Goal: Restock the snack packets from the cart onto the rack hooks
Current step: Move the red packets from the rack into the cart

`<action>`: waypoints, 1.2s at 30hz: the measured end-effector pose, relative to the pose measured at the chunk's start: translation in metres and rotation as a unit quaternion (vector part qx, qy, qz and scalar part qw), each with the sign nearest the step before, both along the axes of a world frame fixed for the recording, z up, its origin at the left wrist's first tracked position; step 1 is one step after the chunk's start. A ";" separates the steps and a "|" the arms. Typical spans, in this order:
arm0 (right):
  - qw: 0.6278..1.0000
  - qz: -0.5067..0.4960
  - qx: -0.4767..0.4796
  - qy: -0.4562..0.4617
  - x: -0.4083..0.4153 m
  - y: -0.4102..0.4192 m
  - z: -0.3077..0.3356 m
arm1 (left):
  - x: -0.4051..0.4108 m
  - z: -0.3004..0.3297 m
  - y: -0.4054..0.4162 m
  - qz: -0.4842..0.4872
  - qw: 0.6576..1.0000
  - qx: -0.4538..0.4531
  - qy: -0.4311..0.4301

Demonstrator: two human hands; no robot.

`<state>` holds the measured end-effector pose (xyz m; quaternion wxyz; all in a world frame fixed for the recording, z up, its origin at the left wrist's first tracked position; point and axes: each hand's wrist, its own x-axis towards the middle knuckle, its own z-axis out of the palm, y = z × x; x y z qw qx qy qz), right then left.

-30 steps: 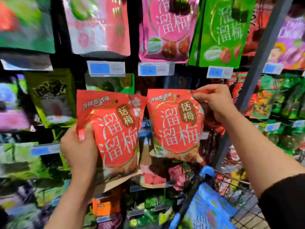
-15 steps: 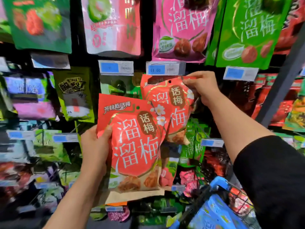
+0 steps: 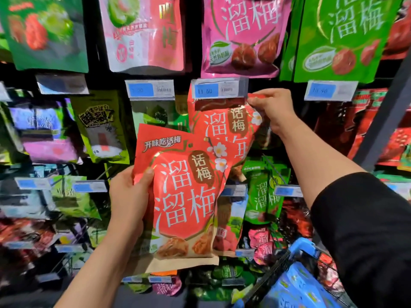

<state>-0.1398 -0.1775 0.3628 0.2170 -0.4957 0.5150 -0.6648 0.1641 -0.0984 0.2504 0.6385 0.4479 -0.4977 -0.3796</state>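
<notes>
Nearest to me, in the lower right of the frame, my black sleeve (image 3: 367, 230) fills the corner, with the blue cart (image 3: 300, 285) and its wire rim just left of it at the bottom edge. My left hand (image 3: 127, 196) sits in the lower centre, fingers curled round the left edge of a red packet (image 3: 184, 196), thumb pressed on its front near the top corner. That packet stands upright and slightly tilted, covering the lower part of what lies behind it.

Further off, my right hand (image 3: 273, 110) reaches up and right of centre, pinching the top right corner of a second red packet (image 3: 224, 125). That one's top edge sits right behind the price tag (image 3: 219, 90), and I cannot tell whether it is on a hook. Its lower half is hidden by the nearer packet.

Farthest back, in the top row of the rack, hang a pink packet (image 3: 242, 36) and a green packet (image 3: 338, 36).
</notes>
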 end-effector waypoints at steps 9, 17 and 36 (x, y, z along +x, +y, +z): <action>1.000 0.018 -0.019 0.018 0.007 -0.008 0.008 | -0.008 0.002 -0.002 -0.016 1.000 0.006 -0.002; 0.999 0.024 -0.028 -0.027 0.005 -0.013 0.002 | -0.012 0.002 -0.002 -0.022 1.000 0.018 -0.001; 0.991 -0.055 -0.082 -0.087 0.021 -0.019 -0.006 | -0.037 -0.001 -0.005 -0.067 0.997 0.044 0.011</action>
